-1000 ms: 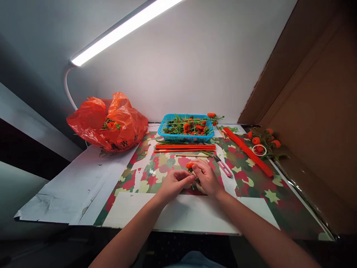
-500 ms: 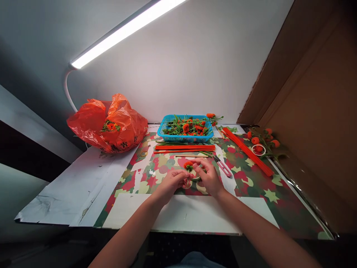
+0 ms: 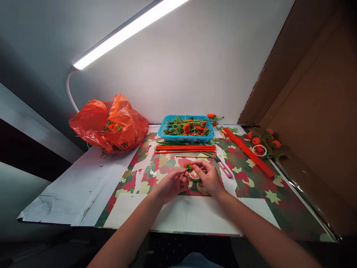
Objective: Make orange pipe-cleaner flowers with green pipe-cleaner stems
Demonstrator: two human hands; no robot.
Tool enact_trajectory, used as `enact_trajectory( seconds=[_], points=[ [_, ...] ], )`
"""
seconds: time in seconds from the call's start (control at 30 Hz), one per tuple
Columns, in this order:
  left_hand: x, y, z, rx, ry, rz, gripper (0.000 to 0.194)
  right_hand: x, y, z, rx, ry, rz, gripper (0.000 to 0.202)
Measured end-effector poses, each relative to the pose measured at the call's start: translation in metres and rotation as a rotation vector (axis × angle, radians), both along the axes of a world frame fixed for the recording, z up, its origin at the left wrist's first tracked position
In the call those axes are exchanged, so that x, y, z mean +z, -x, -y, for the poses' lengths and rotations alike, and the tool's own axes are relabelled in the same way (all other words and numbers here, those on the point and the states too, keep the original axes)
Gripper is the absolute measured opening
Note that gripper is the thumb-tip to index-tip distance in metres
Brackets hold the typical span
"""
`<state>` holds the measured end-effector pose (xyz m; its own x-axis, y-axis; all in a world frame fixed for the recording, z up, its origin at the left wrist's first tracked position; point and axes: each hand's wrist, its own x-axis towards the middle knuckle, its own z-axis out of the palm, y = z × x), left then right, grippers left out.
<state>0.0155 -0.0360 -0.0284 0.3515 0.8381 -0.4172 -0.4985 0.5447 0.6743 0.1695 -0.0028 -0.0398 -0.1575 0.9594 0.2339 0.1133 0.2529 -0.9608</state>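
Note:
A small orange flower [image 3: 188, 166] with green at its base is held between my two hands above the patterned table cover. The thumb and fingers of my left hand [image 3: 173, 183] close on it from the lower left. On its right side, my right hand [image 3: 208, 176] has its thumb and fingertips closed by the flower head and on a roll of green tape [image 3: 194, 178]. The tape ring hangs under the right fingers. Any stem of the flower is hidden by the left fingers.
Behind my hands lie red sticks [image 3: 185, 148] and a blue basket [image 3: 186, 139] of flowers. Pink-handled scissors [image 3: 225, 169] are right of my right hand. A red bag [image 3: 128, 128] stands left; more red sticks [image 3: 248, 150] and a white ring [image 3: 259, 150] lie right.
The left fingers have moved up the stem to the base of the flower and have curled differently. The flower has tilted slightly. The right hand has barely moved.

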Motion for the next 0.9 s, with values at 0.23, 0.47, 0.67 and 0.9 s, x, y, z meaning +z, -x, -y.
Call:
enact_trajectory(
  seconds=[0.23,0.47,0.67,0.9],
  points=[
    [0.016,0.046,-0.020,0.582,-0.484,-0.537,0.024,-0.006,-0.003,0.002,-0.011,0.033,0.014,0.021],
    [0.094,0.185,-0.051,1.021,-0.474,-1.706,0.031,-0.014,-0.002,0.003,0.031,-0.015,0.074,0.025],
    [0.120,0.229,-0.082,0.500,-0.188,-1.853,0.013,-0.017,0.001,0.001,0.043,0.011,0.092,0.028],
    [0.127,0.227,-0.136,0.546,-0.191,-1.863,0.005,-0.015,0.001,0.000,0.038,0.048,0.061,0.023]
  ],
)
